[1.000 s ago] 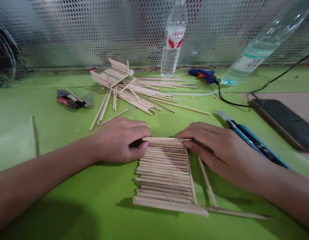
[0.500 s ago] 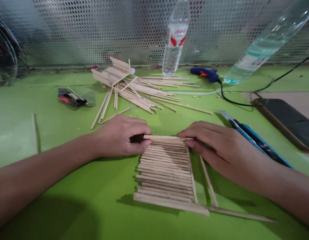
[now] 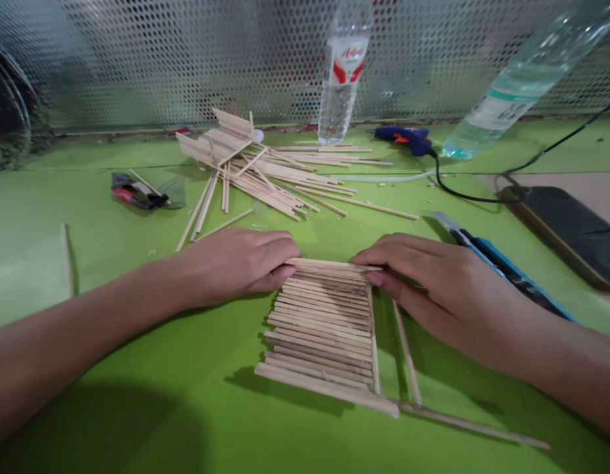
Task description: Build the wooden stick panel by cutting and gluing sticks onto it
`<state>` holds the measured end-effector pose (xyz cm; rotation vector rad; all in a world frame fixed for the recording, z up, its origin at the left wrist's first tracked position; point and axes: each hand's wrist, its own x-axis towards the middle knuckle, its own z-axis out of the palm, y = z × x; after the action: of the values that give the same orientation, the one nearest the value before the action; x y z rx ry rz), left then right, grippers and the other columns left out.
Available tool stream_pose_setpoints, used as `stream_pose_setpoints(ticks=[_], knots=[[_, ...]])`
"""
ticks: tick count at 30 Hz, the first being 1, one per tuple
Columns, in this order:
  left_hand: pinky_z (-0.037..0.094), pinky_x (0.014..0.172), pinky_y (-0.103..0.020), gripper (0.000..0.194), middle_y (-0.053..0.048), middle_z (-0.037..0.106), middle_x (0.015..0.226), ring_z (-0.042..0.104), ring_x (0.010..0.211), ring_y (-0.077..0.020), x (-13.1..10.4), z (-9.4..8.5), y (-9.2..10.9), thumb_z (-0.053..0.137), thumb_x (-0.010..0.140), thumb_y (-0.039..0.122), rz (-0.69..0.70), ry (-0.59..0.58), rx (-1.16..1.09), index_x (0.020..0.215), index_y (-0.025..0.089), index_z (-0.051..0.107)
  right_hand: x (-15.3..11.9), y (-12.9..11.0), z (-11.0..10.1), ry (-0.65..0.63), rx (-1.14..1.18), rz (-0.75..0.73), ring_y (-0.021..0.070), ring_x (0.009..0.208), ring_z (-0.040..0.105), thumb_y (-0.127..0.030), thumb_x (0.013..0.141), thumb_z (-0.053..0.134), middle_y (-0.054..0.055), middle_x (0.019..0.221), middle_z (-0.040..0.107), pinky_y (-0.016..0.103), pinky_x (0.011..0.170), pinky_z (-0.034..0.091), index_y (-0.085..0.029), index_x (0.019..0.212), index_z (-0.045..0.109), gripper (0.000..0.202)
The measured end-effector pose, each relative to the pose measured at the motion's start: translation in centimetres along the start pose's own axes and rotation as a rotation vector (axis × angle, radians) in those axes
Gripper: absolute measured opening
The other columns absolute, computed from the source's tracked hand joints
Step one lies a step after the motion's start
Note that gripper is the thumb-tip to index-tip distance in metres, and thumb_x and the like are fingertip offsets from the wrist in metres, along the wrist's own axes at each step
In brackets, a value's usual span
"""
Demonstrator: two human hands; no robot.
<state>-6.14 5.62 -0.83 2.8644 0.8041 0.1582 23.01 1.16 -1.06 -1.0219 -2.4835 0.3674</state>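
Observation:
In front of me lies a panel of thin wooden sticks [image 3: 324, 329], laid side by side across a frame stick near its right edge. My left hand [image 3: 255, 260] is closed, thumb and fingers pinching the far left corner of the panel. The far right corner is pinched by my right hand [image 3: 423, 283], with the thumb on the near side. From the panel's near right corner a longer stick [image 3: 477, 424] runs out to the right. Another stick [image 3: 407, 352] slants up from it toward my right hand. My fingers hide the far corners.
Behind my hands is a heap of loose sticks [image 3: 265, 174]. A utility knife [image 3: 502, 263], a dark phone-like slab [image 3: 566, 227] and a blue glue gun [image 3: 406, 139] lie right. Two water bottles [image 3: 338, 92] stand by the perforated metal sheet [image 3: 186, 59]. A small pouch [image 3: 141, 191] lies left.
The panel's near edge has swung slightly left and up in view, its right end now tilted lower. My left thumb and fingers have drawn closer together at the corner. Both hands keep their places.

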Motion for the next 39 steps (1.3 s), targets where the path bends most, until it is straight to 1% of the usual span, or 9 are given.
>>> stream_pose_setpoints(ticks=[3,5,9,14,17,22,29,33,39], knots=[[0.039,0.057,-0.025,0.025,-0.001,0.063,0.08,0.056,0.064,-0.013,0.02,-0.12,0.1,0.043,0.104,0.031,-0.025,-0.022,-0.011,0.095,0.017,0.062,-0.16,-0.02,-0.01,0.0,0.005,0.008,0.0218,0.095,0.069,-0.025,0.105,0.049,0.007,0.105,0.072,0.034,0.082,0.051,-0.019,0.114,0.066,0.021],[0.039,0.057,-0.026,0.027,-0.002,0.063,0.08,0.056,0.065,-0.0138,-0.06,-0.1,0.11,0.04,0.105,0.031,-0.022,-0.017,-0.006,0.096,0.017,0.062,-0.26,-0.01,-0.04,0.002,-0.004,0.004,0.0212,0.095,0.068,-0.024,0.105,0.048,0.007,0.106,0.072,0.033,0.082,0.051,-0.019,0.114,0.066,0.021],[0.039,0.059,-0.028,0.025,-0.002,0.061,0.08,0.055,0.066,-0.0149,-0.38,0.18,-0.04,0.039,0.103,0.028,0.032,0.049,0.02,0.096,0.017,0.06,-0.32,0.02,-0.06,0.009,-0.013,-0.003,0.021,0.095,0.068,-0.023,0.105,0.048,0.007,0.106,0.073,0.033,0.082,0.051,-0.019,0.115,0.066,0.021],[0.039,0.061,-0.028,0.012,-0.001,0.06,0.08,0.054,0.068,-0.0143,-0.58,0.28,-0.04,0.047,0.098,0.02,0.071,0.123,0.007,0.097,0.017,0.058,-0.23,0.02,0.05,0.006,-0.004,0.002,0.0212,0.097,0.068,-0.025,0.105,0.049,0.006,0.107,0.072,0.034,0.084,0.051,-0.019,0.114,0.065,0.02],[0.039,0.062,-0.027,0.009,0.0,0.06,0.08,0.054,0.068,-0.0136,-0.51,0.25,0.0,0.05,0.096,0.021,0.077,0.149,-0.015,0.097,0.017,0.058,-0.17,0.03,0.11,0.004,-0.005,0.0,0.0211,0.095,0.069,-0.024,0.105,0.049,0.007,0.106,0.072,0.034,0.082,0.052,-0.019,0.114,0.066,0.02],[0.038,0.059,-0.025,0.013,0.002,0.06,0.075,0.055,0.065,-0.0118,-0.29,0.31,0.02,0.054,0.098,0.028,0.032,0.144,-0.044,0.092,0.018,0.061,-0.18,0.0,0.11,0.017,-0.016,-0.001,0.0224,0.096,0.07,-0.023,0.104,0.049,0.008,0.107,0.073,0.035,0.082,0.053,-0.019,0.115,0.067,0.022],[0.038,0.057,-0.025,0.015,0.003,0.061,0.071,0.054,0.061,-0.0114,-0.26,0.54,0.0,0.054,0.096,0.025,0.004,0.179,-0.052,0.086,0.019,0.063,-0.16,-0.1,0.04,0.023,-0.019,-0.012,0.0219,0.096,0.07,-0.023,0.104,0.049,0.008,0.108,0.073,0.035,0.083,0.054,-0.018,0.116,0.067,0.022],[0.036,0.054,-0.025,0.016,0.003,0.06,0.069,0.052,0.059,-0.0112,-0.22,0.66,-0.06,0.053,0.095,0.026,-0.012,0.165,-0.041,0.085,0.019,0.064,-0.11,-0.09,0.09,0.02,-0.007,-0.007,0.0229,0.097,0.07,-0.023,0.103,0.05,0.008,0.108,0.074,0.035,0.084,0.054,-0.019,0.115,0.067,0.021],[0.038,0.057,-0.025,0.012,0.003,0.062,0.072,0.054,0.062,-0.0116,-0.24,0.6,0.02,0.053,0.092,0.024,-0.048,0.153,-0.023,0.086,0.02,0.063,-0.08,-0.15,0.02,0.009,-0.031,-0.009,0.0209,0.095,0.069,-0.023,0.104,0.05,0.007,0.106,0.073,0.034,0.083,0.052,-0.019,0.114,0.066,0.02]])
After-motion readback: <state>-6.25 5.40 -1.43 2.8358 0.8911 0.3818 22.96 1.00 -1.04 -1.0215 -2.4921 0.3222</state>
